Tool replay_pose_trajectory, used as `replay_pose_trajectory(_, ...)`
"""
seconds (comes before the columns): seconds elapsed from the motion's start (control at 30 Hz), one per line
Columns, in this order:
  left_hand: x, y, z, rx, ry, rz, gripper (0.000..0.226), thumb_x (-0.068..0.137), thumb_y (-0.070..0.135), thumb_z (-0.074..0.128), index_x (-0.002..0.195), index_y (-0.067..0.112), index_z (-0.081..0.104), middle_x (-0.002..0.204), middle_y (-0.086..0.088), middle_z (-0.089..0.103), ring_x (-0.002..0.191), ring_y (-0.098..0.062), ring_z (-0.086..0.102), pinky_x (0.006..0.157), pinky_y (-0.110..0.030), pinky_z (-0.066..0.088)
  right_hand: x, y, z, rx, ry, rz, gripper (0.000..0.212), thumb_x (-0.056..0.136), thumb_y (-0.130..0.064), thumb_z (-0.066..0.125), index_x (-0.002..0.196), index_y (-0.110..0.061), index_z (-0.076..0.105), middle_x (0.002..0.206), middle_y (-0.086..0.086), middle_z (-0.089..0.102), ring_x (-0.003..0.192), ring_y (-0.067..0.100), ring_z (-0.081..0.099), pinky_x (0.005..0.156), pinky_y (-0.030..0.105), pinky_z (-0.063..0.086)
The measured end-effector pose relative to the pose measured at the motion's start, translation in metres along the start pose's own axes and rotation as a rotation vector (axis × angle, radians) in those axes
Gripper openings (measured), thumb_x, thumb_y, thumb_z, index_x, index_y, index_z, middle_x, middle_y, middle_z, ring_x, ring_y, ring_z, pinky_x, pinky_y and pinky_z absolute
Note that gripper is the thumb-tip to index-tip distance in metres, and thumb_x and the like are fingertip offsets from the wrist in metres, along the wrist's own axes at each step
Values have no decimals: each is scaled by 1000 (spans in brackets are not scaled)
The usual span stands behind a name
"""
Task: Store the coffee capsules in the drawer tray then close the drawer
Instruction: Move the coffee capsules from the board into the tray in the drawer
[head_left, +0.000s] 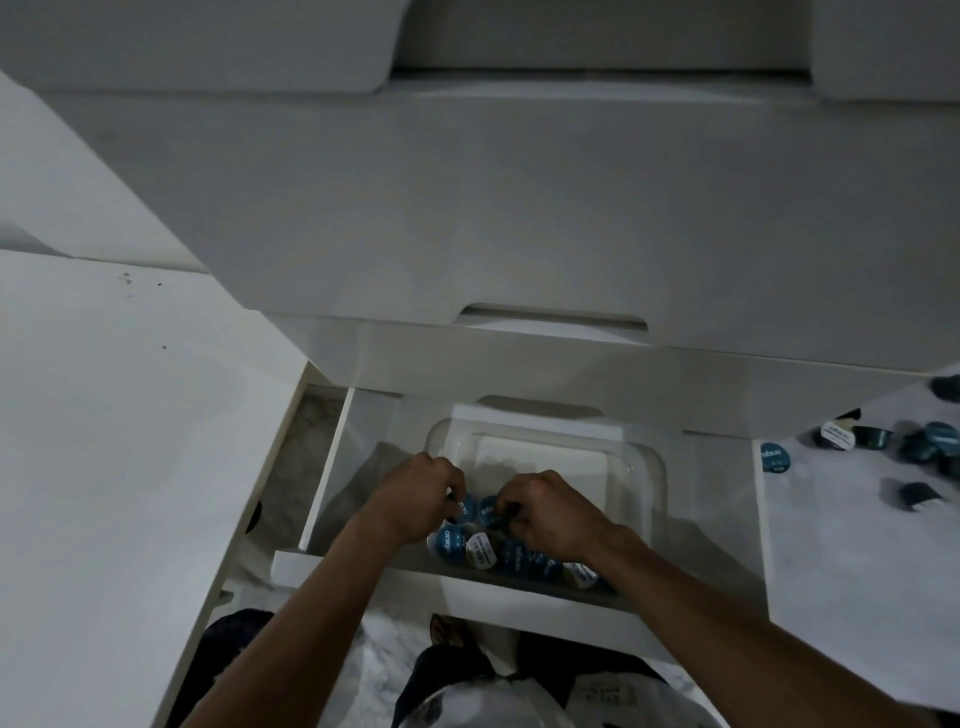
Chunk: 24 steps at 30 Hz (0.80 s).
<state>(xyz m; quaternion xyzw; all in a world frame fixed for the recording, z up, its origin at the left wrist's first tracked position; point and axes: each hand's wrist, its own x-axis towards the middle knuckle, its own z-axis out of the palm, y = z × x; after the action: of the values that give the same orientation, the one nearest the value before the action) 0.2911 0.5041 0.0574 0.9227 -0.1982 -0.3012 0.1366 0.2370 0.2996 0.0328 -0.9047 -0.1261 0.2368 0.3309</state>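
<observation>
I see blue-lidded coffee capsules (451, 540) with white lettering, plus one white-lidded capsule (481, 551), inside my clear tray (644, 467). The drawer (519, 597) is white. Dark teal capsules (919, 447) lie on my white countertop (857, 545).

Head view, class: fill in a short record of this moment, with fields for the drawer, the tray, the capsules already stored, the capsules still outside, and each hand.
drawer: pulled open
tray: clear plastic, sitting inside the drawer
stored capsules: a cluster at the tray's near end; far end bare
loose capsules: scattered on the white surface to the right
left hand: in the tray, fingers curled on a capsule
right hand: in the tray, fingers curled on a capsule
</observation>
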Motion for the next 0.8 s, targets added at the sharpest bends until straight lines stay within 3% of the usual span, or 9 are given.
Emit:
replay_pose_trajectory(0.17,0,4,-1,13,17,20,14,84,31,70,96,25,69,94,1,68,72,-10,58,82,-37,55,0,0,-1,21,-2,-1,24,79,-3,62,94,-19,69,98,3,68,85,17,62,74,34,55)
replay_pose_trajectory(0.3,-7,4,-3,-38,65,27,20,83,31,71,102,28,68,99,3,70,77,-11,64,80,-37,55,-5,0,-7,72,69,13,23,81,-3,63,97,-19,68,99,1,68,85,13,61,73,30,53)
replay_pose_trajectory(0.47,-22,16,-15,-194,214,23,30,83,29,74,111,22,68,108,6,70,71,-1,65,76,-26,54,-20,-4,-23,227,265,85,43,81,-21,73,123,-25,62,110,-5,67,96,4,61,78,21,51)
replay_pose_trajectory(0.6,-37,32,-21,-293,329,51,35,81,33,75,114,21,68,110,8,71,79,1,65,77,-22,56,-39,-17,-33,363,441,104,48,78,-28,79,123,-27,63,107,-10,67,92,-3,62,78,15,51)
replay_pose_trajectory(0.73,-54,54,-17,-351,401,84,35,79,33,77,109,19,70,101,11,69,76,4,62,66,-1,42,-73,-28,-34,414,561,116,47,76,-31,81,119,-24,65,102,-11,68,85,-2,64,75,10,50)
replay_pose_trajectory(0.8,-62,67,-10,-388,416,103,33,78,32,78,107,18,72,101,10,69,76,3,63,62,1,42,-94,-29,-30,452,620,124,46,75,-29,82,117,-22,66,100,-10,68,82,0,66,73,9,49)
